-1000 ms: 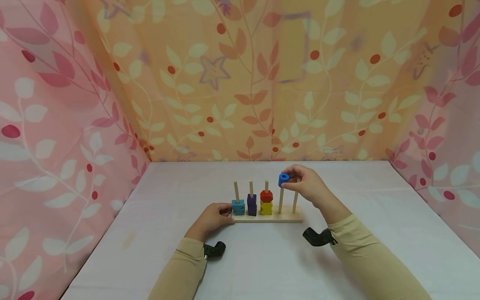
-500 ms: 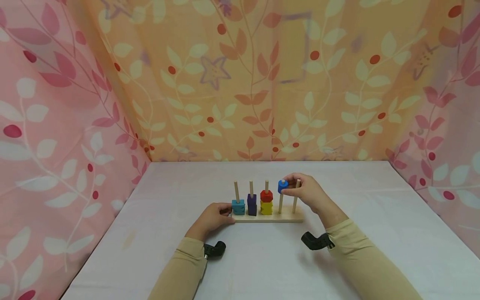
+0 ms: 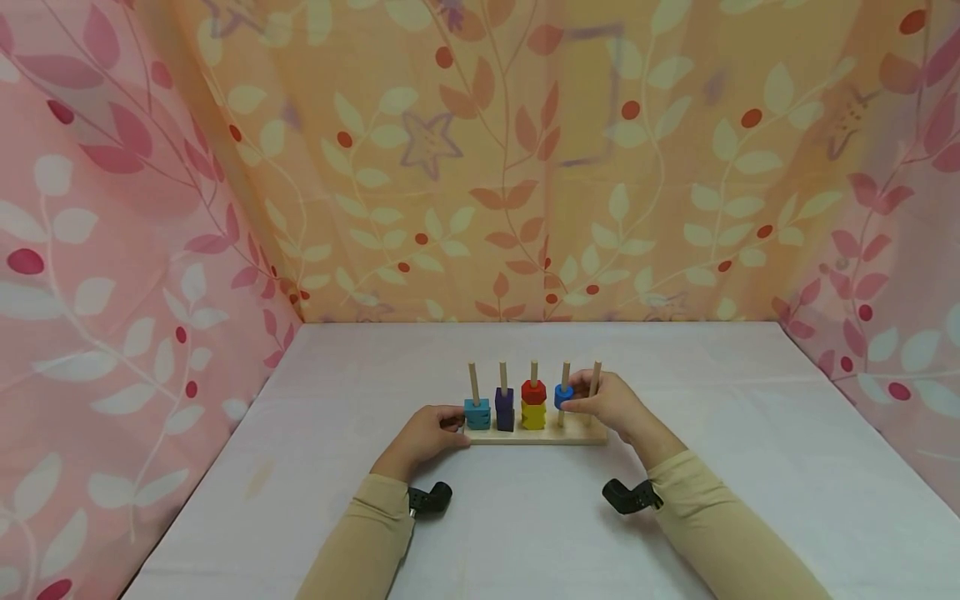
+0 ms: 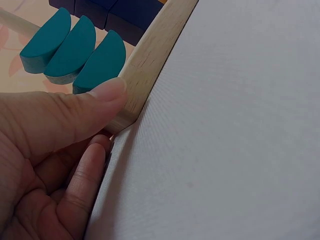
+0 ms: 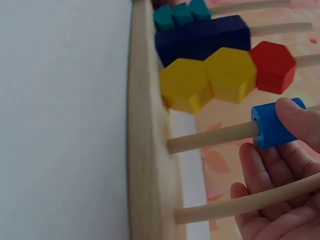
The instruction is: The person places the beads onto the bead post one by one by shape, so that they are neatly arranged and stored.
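Observation:
A wooden peg stacker has a pale base and several upright pegs. My left hand holds its left end, the thumb along the front edge in the left wrist view. Teal half-round blocks sit on the peg beside that hand. Between thumb and fingers, my right hand pinches a blue block, which is threaded partway down the fourth peg with bare wood below it. Dark blue blocks fill the second peg's lower part. On the third peg, a red hexagonal block tops two yellow ones.
The rightmost peg carries no block and stands close to the right hand's fingers. A white cloth covers the table. Patterned curtains hang behind and at both sides. Each wrist wears a black camera.
The right hand has lowered the blue block from the top of the fourth peg to about its middle. My left hand has stayed on the base's left end.

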`<move>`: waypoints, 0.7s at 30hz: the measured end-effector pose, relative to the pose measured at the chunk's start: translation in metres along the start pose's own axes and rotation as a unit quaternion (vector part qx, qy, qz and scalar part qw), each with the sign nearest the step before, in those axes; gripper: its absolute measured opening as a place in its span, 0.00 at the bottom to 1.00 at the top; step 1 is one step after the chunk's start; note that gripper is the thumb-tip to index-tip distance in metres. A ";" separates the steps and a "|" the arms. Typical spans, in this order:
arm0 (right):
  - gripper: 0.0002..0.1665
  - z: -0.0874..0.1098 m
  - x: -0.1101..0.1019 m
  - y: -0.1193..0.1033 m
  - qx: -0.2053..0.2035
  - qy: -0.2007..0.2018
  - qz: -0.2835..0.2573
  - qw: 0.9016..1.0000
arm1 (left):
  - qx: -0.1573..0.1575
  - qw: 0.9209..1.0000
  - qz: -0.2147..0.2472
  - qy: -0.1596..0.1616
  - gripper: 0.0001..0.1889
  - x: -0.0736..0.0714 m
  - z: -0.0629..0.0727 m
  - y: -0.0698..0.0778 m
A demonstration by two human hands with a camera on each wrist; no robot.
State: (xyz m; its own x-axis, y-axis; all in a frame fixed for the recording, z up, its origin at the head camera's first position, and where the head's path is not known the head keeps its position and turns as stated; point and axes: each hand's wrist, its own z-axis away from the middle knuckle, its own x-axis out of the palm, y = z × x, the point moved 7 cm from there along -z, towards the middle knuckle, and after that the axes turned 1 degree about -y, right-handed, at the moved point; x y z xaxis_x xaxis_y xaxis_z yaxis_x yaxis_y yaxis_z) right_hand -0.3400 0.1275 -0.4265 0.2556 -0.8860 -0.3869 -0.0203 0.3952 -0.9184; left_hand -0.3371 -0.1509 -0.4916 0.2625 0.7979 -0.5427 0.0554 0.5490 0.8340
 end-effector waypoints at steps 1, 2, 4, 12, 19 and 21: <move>0.21 -0.001 0.001 0.002 0.000 0.000 0.004 1.000 | 0.000 1.000 0.000 0.000 0.27 0.000 0.000 0.000; 0.21 -0.002 0.002 0.005 -0.001 -0.002 0.010 1.000 | -0.001 1.000 0.001 0.000 0.27 0.000 0.000 0.000; 0.21 -0.003 0.004 0.009 -0.003 -0.006 0.021 1.000 | -0.001 1.000 0.002 0.000 0.27 0.000 0.000 -0.001; 0.17 -0.007 0.008 0.020 -0.004 -0.023 0.055 0.998 | 0.004 1.000 -0.010 -0.002 0.27 0.000 0.001 0.000; 0.16 -0.009 0.010 0.024 -0.001 -0.036 0.071 0.997 | 0.003 1.000 -0.011 -0.001 0.27 0.000 0.001 0.001; 0.16 -0.009 0.010 0.026 0.007 -0.036 0.075 0.997 | 0.002 1.000 -0.008 -0.002 0.27 0.000 0.001 0.000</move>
State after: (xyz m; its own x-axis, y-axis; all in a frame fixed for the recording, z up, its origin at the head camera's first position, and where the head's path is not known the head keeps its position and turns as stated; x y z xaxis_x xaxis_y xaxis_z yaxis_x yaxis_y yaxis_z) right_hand -0.3468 0.1267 -0.4549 0.3187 -0.7976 -0.5121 -0.0505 0.5252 -0.8495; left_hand -0.3358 -0.1511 -0.4910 0.2648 0.7879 -0.5560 0.0635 0.5611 0.8253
